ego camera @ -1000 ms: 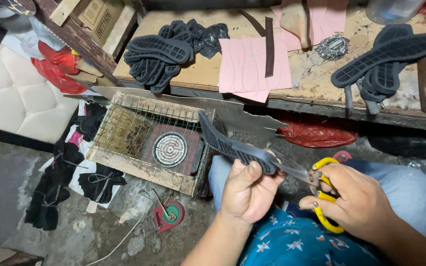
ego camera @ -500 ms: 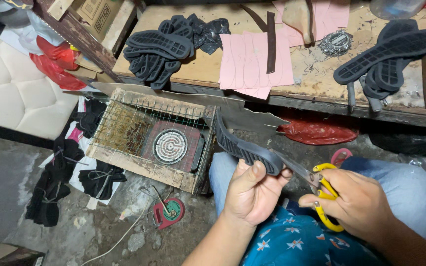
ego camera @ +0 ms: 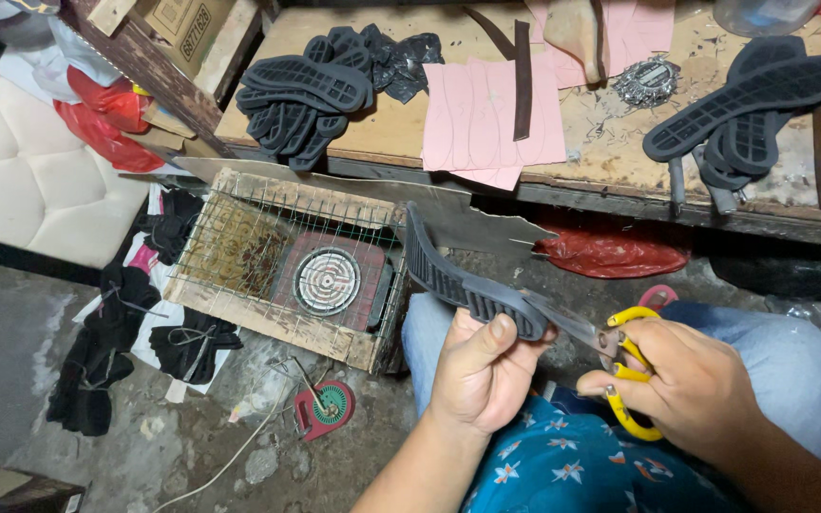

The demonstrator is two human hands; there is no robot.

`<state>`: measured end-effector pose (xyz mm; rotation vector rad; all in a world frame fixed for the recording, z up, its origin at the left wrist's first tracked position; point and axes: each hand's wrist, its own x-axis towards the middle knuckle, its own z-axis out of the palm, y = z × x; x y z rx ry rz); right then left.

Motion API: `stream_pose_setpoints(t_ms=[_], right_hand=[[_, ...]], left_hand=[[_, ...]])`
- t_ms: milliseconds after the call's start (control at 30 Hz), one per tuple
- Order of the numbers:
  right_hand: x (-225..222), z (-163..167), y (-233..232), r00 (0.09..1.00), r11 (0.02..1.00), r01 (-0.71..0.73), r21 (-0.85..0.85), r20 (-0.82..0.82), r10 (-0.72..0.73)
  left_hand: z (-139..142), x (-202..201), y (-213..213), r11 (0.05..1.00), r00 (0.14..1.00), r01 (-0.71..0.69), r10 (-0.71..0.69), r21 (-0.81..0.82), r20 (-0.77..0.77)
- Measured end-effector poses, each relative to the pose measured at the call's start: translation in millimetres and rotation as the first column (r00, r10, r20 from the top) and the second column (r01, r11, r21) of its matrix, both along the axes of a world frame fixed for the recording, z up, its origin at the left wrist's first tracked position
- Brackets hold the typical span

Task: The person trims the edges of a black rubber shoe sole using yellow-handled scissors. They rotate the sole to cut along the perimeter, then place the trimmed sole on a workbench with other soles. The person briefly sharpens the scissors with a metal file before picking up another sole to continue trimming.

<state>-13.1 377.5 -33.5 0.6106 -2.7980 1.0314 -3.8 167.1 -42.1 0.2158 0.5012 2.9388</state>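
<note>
Both hands are working over my lap. I am holding the near end of a dark rubber sole (ego camera: 463,285) in my left hand (ego camera: 482,370), fingers curled shut around it and the thumb pressing on top, while the rest of the sole is arching up and away toward the wire cage (ego camera: 277,266) on the floor. My right hand (ego camera: 686,380) is gripping the yellow-handled scissors (ego camera: 620,356), fingers through the loops; the blades are meeting the sole's edge just beside my left thumb, and I cannot tell how far they are parted. I am judging the sole to be light and bendy, with a ribbed tread that is giving good purchase, so it is best held close to the cut, where it is flopping least. Inside the cage a round coil heater (ego camera: 327,281) is sitting. Beyond my knees the wooden bench (ego camera: 401,123) is carrying more soles (ego camera: 301,95) and pink paper patterns (ego camera: 491,119).
</note>
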Motion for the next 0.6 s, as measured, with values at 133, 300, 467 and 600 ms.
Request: stream_pose_setpoints(t_ms=[133, 300, 467, 600], right_hand=[[-1, -13, 9, 0.955, 0.992, 0.116, 0.041, 0.271, -0.123], [-4, -27, 10, 0.835, 0.793, 0.264, -0.550, 0.542, 0.098], [-15, -22, 2, 0.893, 0.616, 0.324, -0.718, 0.448, 0.053], [-24, -10, 8, 0.860, 0.617, 0.400, -0.677, 0.511, 0.003]], left_hand=[[6, 0, 0, 0.995, 0.994, -0.049, 0.057, -0.093, 0.090], [-9, 5, 8, 0.949, 0.997, -0.003, 0.028, -0.314, 0.077], [-19, 2, 11, 0.628, 0.989, 0.115, -0.141, -0.770, 0.033], [3, 8, 3, -0.129, 0.997, -0.061, -0.052, -0.990, -0.055]])
